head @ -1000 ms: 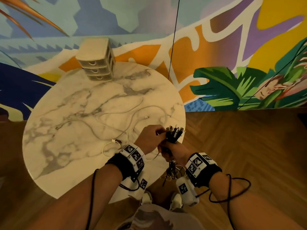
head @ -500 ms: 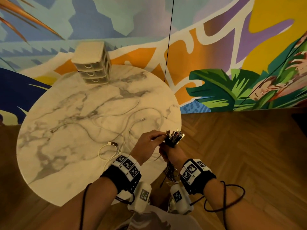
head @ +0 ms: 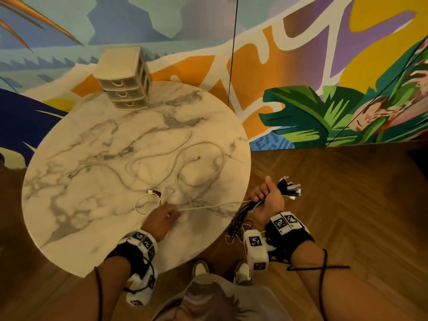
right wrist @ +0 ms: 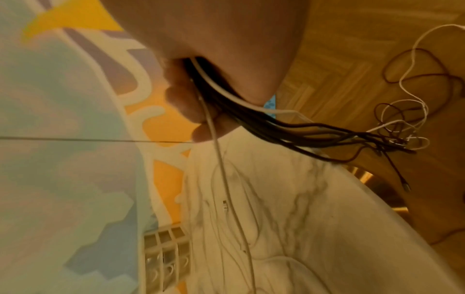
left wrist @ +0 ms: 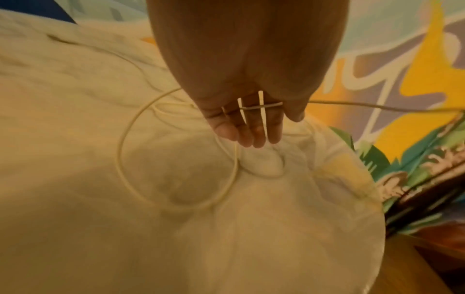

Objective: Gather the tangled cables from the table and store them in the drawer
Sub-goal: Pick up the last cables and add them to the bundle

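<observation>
My right hand [head: 266,198] [right wrist: 191,103] grips a bundle of dark and white cables [head: 288,189] [right wrist: 251,119] just past the table's right edge. The plug ends stick up out of the fist and the tails hang below it. One white cable [head: 208,206] [right wrist: 221,165] runs taut from that fist to my left hand [head: 162,217] [left wrist: 249,127], which rests low on the round marble table [head: 92,216] and pinches it across the fingers [left wrist: 261,106]. Several loose white cables [head: 176,163] lie looped on the table's middle. A small beige three-drawer unit [head: 124,79] [right wrist: 166,258] stands at the far edge with its drawers shut.
A painted mural wall stands right behind the table. Wooden floor lies to the right and front. A thin black cord [head: 232,54] hangs down in front of the wall. My shoes [head: 201,268] show by the near table edge.
The hands have parted. The right hand carried the bundle right, off the table edge. The left hand slid down-left along a white cable, which now runs taut between them.
</observation>
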Tool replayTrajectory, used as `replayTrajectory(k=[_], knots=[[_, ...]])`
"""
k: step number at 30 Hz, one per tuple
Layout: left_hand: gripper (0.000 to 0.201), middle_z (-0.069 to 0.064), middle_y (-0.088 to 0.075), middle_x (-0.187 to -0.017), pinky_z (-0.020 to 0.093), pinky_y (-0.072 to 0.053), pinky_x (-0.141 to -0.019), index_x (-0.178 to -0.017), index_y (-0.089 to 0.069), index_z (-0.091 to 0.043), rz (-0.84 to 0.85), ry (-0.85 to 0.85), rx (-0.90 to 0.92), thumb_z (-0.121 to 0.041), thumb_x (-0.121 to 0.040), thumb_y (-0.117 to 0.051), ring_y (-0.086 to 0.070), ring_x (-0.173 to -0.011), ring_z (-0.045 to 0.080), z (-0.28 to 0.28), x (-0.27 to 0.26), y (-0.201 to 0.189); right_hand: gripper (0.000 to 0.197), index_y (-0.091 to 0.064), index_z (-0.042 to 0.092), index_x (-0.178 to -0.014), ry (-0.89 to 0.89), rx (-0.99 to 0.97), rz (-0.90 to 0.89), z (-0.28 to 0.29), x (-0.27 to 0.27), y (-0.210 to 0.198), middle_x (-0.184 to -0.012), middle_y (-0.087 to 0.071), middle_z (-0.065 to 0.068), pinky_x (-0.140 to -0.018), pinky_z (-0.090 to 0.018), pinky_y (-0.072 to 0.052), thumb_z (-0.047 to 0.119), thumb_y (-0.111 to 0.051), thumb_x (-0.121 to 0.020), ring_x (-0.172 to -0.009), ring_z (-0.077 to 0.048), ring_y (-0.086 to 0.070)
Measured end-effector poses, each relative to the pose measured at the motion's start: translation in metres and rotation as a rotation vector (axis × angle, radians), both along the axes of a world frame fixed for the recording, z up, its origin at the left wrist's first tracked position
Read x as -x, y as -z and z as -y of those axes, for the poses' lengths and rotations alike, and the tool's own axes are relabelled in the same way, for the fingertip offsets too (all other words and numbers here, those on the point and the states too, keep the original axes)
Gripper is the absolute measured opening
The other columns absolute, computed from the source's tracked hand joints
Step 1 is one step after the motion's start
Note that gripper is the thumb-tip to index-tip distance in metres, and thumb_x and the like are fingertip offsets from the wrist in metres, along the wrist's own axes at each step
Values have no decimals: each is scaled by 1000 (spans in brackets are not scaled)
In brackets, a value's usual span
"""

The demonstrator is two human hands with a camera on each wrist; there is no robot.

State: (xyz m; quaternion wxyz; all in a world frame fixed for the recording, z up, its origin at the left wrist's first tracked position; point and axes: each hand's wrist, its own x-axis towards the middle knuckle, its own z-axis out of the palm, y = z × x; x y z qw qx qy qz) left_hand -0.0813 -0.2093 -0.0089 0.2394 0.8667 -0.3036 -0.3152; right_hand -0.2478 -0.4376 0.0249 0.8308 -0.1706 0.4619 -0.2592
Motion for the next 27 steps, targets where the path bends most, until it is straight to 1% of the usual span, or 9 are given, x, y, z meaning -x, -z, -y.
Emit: replayTrajectory(k=[2,4,8,11,15,18,20,24,27], knots=[[44,1,-67,-74,27,-43,-73,-77,-68,-11,-1,-14,-22,-48,-91,-49,-64,-81,20,3,-11,-15,55,-32,19,-47,18,42,-38,2,-2,-3,-40,-28,4,-48,-28,-33,35,-48,-97,-36,-11,-28],[48,0,-68,-64,32,-50,-77,-70,-66,-16,46,62,-129,-51,-94,-41,-66,-73,15,21,-9,-43,46,-35,19,-55,-89,227,-156,-1,-7,-14,-42,-33,8,-47,-24,-29,30,-52,-96,-38,-8,-30],[50,7,-66,-85,32,-46,-69,-84,-63,-15,494,234,-261,-50,-96,-31,-63,-82,25,77,24,-105,48,-43,17,-55,-643,713,-307,-20,-28,-44,-42,-41,9,-47,-20,-29,36,-46,-98,-41,-6,-32],[38,7,-64,-92,33,-41,-64,-98,-63,-18,650,331,-259,-41,-98,-32,-62,-84,28,100,50,-122,45,-52,18,-58,-814,768,-300,-32,-37,-49,-42,-47,9,-46,-19,-29,35,-45,-99,-42,-6,-33],[27,8,-65,-95,35,-39,-61,-118,-52,-23,623,352,-143,-32,-98,-35,-62,-84,30,95,65,-107,36,-55,13,-63,-782,671,-389,-25,-32,-36,-50,-40,-2,-50,-28,-26,32,-54,-94,-44,-12,-31],[19,4,-65,-86,34,-44,-66,-92,-56,-17,231,239,3,-29,-97,-42,-61,-82,26,78,59,-71,29,-70,8,-81,-620,647,-330,-13,-26,-34,-47,-37,5,-49,-24,-25,26,-52,-95,-42,-8,-30],[19,6,-65,-87,35,-48,-75,-83,-56,-15,9,119,9,-24,-96,-45,-62,-85,27,59,42,-39,31,-71,6,-87,-461,634,-279,-3,-23,-37,-45,-37,7,-45,-23,-26,25,-49,-97,-40,-8,-30],[18,18,-66,-100,39,-50,-77,-93,-61,-10,-31,-179,-43,-19,-97,-46,-63,-93,35,20,-15,-8,34,-70,3,-85,-230,550,-204,19,-18,-43,-44,-30,4,-44,-26,-27,24,-47,-99,-37,-11,-29],[26,22,-66,-94,46,-53,-77,-84,-61,-10,122,-370,53,-25,-97,-45,-64,-84,36,11,-55,-15,45,-72,20,-59,-125,520,-224,25,-16,-43,-43,-33,6,-46,-27,-26,27,-50,-98,-39,-12,-28]])
